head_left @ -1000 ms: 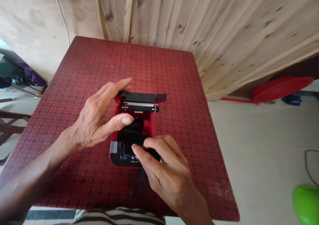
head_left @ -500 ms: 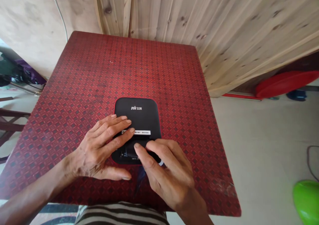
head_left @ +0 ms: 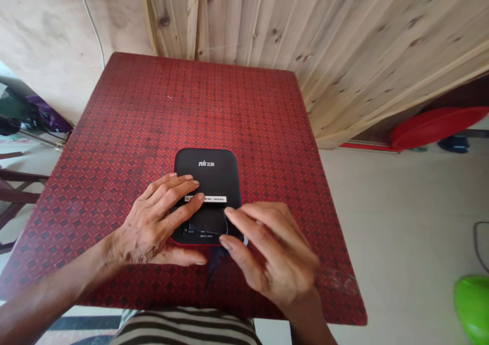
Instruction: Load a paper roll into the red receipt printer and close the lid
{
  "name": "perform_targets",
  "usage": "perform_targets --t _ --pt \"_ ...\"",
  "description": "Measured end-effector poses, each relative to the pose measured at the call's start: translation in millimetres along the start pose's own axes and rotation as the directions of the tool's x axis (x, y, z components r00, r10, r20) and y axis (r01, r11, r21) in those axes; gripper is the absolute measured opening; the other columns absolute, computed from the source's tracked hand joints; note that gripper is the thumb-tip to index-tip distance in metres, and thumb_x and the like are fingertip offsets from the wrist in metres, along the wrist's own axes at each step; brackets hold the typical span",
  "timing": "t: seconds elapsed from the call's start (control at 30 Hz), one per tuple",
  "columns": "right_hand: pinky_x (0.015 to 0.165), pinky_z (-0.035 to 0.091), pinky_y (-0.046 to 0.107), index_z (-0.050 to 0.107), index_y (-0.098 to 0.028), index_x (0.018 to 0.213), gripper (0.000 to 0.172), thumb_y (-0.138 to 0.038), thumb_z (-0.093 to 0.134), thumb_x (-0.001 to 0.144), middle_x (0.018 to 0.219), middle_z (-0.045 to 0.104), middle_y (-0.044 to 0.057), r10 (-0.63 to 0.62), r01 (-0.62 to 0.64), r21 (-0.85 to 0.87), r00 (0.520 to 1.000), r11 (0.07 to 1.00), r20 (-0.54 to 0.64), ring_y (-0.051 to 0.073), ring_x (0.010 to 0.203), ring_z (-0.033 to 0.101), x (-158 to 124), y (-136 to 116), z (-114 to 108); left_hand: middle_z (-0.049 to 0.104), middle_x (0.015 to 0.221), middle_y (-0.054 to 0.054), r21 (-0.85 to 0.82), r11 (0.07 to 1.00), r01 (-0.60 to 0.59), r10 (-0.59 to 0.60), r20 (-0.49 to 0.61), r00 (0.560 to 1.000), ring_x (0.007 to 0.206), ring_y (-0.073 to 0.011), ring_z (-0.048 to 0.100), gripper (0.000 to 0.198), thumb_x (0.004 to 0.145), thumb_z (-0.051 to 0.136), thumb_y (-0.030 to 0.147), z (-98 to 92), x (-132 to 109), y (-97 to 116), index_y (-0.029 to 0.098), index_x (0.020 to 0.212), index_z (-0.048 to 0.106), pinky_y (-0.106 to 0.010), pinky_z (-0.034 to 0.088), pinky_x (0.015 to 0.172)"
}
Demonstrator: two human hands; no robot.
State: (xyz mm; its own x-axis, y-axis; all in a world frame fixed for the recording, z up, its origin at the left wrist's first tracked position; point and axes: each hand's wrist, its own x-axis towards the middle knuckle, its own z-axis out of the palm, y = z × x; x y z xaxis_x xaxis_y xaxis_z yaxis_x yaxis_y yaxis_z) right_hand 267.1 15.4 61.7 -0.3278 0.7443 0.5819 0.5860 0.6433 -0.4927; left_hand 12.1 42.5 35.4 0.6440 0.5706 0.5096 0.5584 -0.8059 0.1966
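A small black box with a red rim, a receipt printer (head_left: 214, 177), lies flat on the red patterned table (head_left: 153, 110) with its lid down. My left hand (head_left: 160, 222) rests on the printer's near left part, fingers stretched flat over the lid and thumb along its front edge. My right hand (head_left: 267, 253) hovers at the printer's near right corner, fingers slightly curled and apart, holding nothing. A white label strip (head_left: 212, 199) runs across the lid.
Pale wooden planks (head_left: 305, 39) lean behind and to the right of the table. A red basin (head_left: 431, 126) lies on the floor at right, a green object (head_left: 473, 304) at the lower right corner. Dark chair parts (head_left: 15, 192) stand at the left.
The printer's lid, raised by my left hand a second ago, is now down. My left hand has settled flat on the lid. My right hand has lifted off the front panel and drawn slightly right.
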Motion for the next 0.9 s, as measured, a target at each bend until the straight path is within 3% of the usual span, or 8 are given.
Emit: perform_targets --t 0.1,0.17,0.27,0.37,0.5,0.6,0.9 --pt "0.082 0.057 0.033 0.075 -0.019 0.116 0.018 -0.018 0.065 0.102 0.103 0.074 0.006 0.134 -0.132 0.023 0.985 0.991 -0.105 0.018 0.092 0.069 -6 26 -2 0.063 0.141 -0.023 -0.041 0.999 0.034 -0.033 0.012 0.999 0.142 -0.0354 0.057 0.077 0.098 0.057 0.071 0.5 -6 3 0.009 0.143 0.057 -0.054 0.047 0.121" --pt "0.08 0.057 0.03 0.077 -0.022 0.11 0.019 -0.018 0.059 0.105 0.099 0.075 0.004 0.255 -0.254 0.031 0.955 0.967 -0.152 0.016 0.09 0.071 -14 48 1 0.058 0.145 -0.024 -0.066 0.993 0.094 -0.097 -0.038 0.995 0.144 -0.036 0.055 0.076 0.1 0.055 0.07 -1.1 -13 7 0.009 0.146 0.055 -0.055 0.049 0.12" --pt "0.077 0.056 0.031 0.078 -0.023 0.102 0.023 -0.025 0.056 0.108 0.092 0.076 0.003 0.368 -0.367 0.031 0.924 0.93 -0.106 0.017 0.083 0.072 -31 79 11 0.059 0.141 -0.023 -0.05 0.982 0.184 -0.191 -0.207 0.959 0.138 -0.035 0.059 0.074 0.099 0.059 0.066 -4.1 -28 16 0.01 0.147 0.055 -0.051 0.056 0.111" --pt "0.071 0.056 0.031 0.079 -0.022 0.102 0.024 -0.03 0.057 0.108 0.087 0.076 0.003 0.409 -0.408 0.029 0.911 0.913 -0.05 0.018 0.076 0.072 -43 95 22 0.066 0.128 -0.018 -0.004 0.974 0.228 -0.22 -0.272 0.937 0.123 -0.0308 0.067 0.061 0.099 0.066 0.055 -1.5 -43 24 0.013 0.142 0.058 -0.046 0.061 0.1" --pt "0.075 0.056 0.033 0.079 -0.021 0.107 0.02 -0.031 0.062 0.105 0.092 0.077 0.004 0.434 -0.434 0.009 0.901 0.901 -0.019 0.02 0.08 0.073 -45 98 30 0.068 0.123 -0.018 0.019 0.972 0.233 -0.217 -0.298 0.929 0.115 -0.029 0.071 0.043 0.101 0.067 0.041 11.1 -56 27 0.013 0.133 0.062 -0.042 0.063 0.089" --pt "0.077 0.057 0.034 0.079 -0.021 0.107 0.02 -0.032 0.063 0.105 0.093 0.077 0.005 0.445 -0.445 -0.011 0.896 0.896 -0.01 0.02 0.081 0.073 -43 97 31 0.068 0.126 -0.021 0.036 0.97 0.241 -0.219 -0.309 0.926 0.116 -0.0301 0.071 0.04 0.101 0.067 0.041 17.6 -58 26 0.013 0.129 0.063 -0.042 0.062 0.089" --pt "0.078 0.058 0.034 0.078 -0.022 0.107 0.017 -0.029 0.064 0.104 0.093 0.078 0.004 0.46 -0.46 -0.039 0.888 0.887 -0.009 0.02 0.081 0.073 -43 98 32 0.067 0.125 -0.02 0.022 0.972 0.234 -0.221 -0.25 0.943 0.119 -0.028 0.069 0.037 0.103 0.064 0.039 14.4 -52 27 0.014 0.13 0.061 -0.039 0.063 0.09"
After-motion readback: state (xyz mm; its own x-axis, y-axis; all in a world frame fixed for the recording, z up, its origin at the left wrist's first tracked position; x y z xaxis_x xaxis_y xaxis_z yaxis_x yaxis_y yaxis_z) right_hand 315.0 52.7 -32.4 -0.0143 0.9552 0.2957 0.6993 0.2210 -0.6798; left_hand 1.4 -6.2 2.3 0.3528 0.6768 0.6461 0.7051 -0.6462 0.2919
